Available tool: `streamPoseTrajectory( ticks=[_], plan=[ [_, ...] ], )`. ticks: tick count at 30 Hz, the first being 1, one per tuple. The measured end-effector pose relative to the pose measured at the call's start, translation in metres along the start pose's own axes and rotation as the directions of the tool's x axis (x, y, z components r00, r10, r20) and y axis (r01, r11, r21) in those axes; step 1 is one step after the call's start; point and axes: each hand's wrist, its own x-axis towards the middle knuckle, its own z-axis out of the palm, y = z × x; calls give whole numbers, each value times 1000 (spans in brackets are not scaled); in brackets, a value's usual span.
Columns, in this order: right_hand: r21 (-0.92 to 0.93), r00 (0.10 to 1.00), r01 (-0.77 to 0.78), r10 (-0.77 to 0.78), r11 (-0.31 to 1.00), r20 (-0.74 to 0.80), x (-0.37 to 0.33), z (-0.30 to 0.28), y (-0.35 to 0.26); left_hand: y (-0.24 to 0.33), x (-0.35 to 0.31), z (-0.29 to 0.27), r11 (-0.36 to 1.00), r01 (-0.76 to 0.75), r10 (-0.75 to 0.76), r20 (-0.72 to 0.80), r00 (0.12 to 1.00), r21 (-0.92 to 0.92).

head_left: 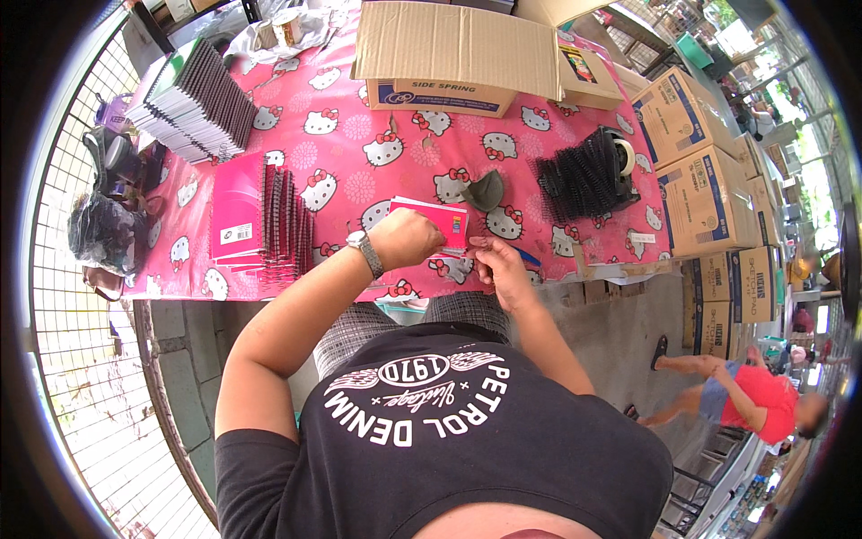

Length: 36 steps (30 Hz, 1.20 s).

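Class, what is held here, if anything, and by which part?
The left hand holds a pink booklet by its left side; whether the right hand grips it is unclear.

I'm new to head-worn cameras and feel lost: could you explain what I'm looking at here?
No machine here: these are a person's bare hands. The single picture comes from the left one of two fisheye cameras on their head, looking down, so straight edges bend.

On the pink patterned tablecloth lie pink spiral notebooks, a taller notebook stack, black binding coils and cardboard boxes.

The left hand, below a wristwatch, covers part of a small pink booklet, apparently steadying it. The right hand has its fingertips by the booklet's edge; whether they touch it is unclear.
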Motion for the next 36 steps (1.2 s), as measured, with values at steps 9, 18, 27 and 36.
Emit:
streamPoseTrajectory(
  ticks=[9, 18, 27, 36],
  plan=[
    [121, 992, 91, -78, 989, -101, -3, 9, 3, 8, 1, -25, 990, 43, -6, -271, 963, 131],
    [-49, 928, 319, -322, 947, -187, -8, 40, -4, 21, 7, -5, 928, 361, -294, -409, 864, 95],
    [-244, 863, 496, -505, 833, 30, 23, 24, -15, 9, 22, -25, 982, 173, -129, -389, 912, 80],
    [-662, 677, 622, -712, 418, 188, 18, 11, -58, 21, 16, -15, 985, 167, -133, -457, 879, 35]
  ],
)
